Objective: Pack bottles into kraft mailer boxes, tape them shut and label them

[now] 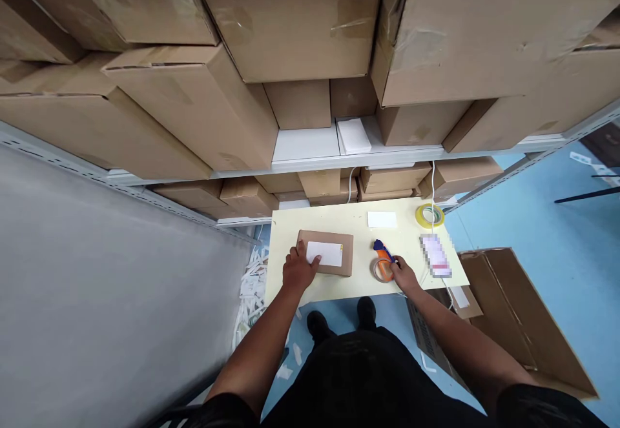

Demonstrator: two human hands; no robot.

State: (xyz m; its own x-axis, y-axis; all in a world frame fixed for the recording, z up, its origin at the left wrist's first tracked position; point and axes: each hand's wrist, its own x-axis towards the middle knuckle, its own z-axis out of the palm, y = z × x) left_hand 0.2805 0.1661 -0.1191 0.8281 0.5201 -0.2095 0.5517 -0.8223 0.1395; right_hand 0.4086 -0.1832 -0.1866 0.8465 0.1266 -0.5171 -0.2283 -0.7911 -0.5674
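The left grip (297, 273) is loosely spread upon the labelled carton (329, 254) beneath it; the right grip (405, 275) is closed around the tape dispenser (386, 269).

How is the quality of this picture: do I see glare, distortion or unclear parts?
Head view: light is mostly even, left hand and right hand fairly sharp; head view: tape on the upper boxes shines a little; head view: shelf posts splay toward the edges, probably wide-lens distortion; head view: the phone is pixelated, unreadable.
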